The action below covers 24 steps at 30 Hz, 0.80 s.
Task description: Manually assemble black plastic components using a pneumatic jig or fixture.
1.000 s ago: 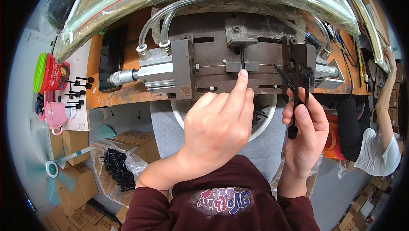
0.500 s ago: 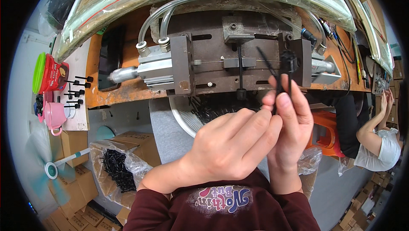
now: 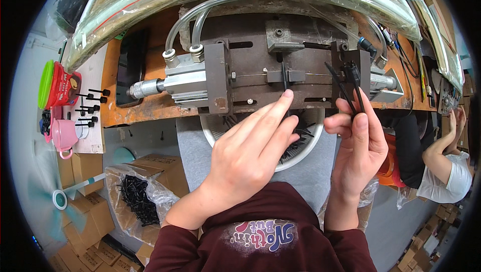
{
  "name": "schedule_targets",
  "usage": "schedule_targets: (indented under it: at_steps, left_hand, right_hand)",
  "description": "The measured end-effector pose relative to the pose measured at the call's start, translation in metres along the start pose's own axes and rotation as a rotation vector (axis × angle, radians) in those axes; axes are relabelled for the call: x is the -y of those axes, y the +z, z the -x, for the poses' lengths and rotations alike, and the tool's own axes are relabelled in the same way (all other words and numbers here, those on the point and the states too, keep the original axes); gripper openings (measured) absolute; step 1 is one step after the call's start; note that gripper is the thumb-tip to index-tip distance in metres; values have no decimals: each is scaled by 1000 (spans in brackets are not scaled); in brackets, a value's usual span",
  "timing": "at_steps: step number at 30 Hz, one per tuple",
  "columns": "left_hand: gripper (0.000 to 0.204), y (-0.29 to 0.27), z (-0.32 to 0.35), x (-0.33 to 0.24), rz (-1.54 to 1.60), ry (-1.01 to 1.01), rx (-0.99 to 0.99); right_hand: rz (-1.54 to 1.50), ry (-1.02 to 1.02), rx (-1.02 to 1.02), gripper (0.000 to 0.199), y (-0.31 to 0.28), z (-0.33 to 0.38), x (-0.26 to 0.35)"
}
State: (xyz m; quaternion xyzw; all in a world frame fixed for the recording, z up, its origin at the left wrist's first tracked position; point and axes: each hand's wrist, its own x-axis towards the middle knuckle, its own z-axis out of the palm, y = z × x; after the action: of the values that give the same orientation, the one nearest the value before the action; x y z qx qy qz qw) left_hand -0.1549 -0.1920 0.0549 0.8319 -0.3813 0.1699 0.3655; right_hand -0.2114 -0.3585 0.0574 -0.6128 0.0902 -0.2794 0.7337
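Observation:
My left hand [image 3: 250, 146] reaches up to the metal fixture [image 3: 245, 89]. Its fingers close around the lower end of a black wand [image 3: 284, 71], which stands in the fixture's middle slot below an upper block [image 3: 278, 36]; the wand's thick cap end is hidden by my fingers. My right hand [image 3: 358, 146], to the right of the fixture, pinches several black wands [image 3: 356, 89], thin rods with thicker ends pointing up. Below the fixture, a white basket [image 3: 313, 146] of black wands rests on grey cloth, partly covered by my left hand.
Air cylinders [image 3: 185, 84] with clear hoses flank the fixture. A phone [image 3: 131, 66], a red tub [image 3: 70, 89] and a pink cup [image 3: 64, 134] stand left. A lined box of black parts [image 3: 138, 199] and a fan [image 3: 60, 200] are lower left. Another person [image 3: 446, 171] sits right.
My left hand has left my right hand and moved up to the wand in the fixture. My right hand has shifted right and slightly down with its wands, uncovering more of the basket.

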Motion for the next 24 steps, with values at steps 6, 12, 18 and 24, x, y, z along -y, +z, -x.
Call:
schedule_targets:
  at_steps: [6, 12, 18, 24]
  left_hand:
    - [25, 7, -10, 5, -176, 42, 42]
    - [27, -3, -13, 5, -109, -51, 142]
    - [39, -20, -17, 6, 720, -97, 200]
    - [35, -42, -12, 3, 712, -234, 222]
  right_hand:
    - [83, 57, 29, 33, -15, 0, 15]
    - [-20, 308, 205, 26, -42, -9, 30]
    - [-41, 548, 362, 21, -40, -12, 33]
    - [-271, 553, 323, 44, -38, -15, 29]
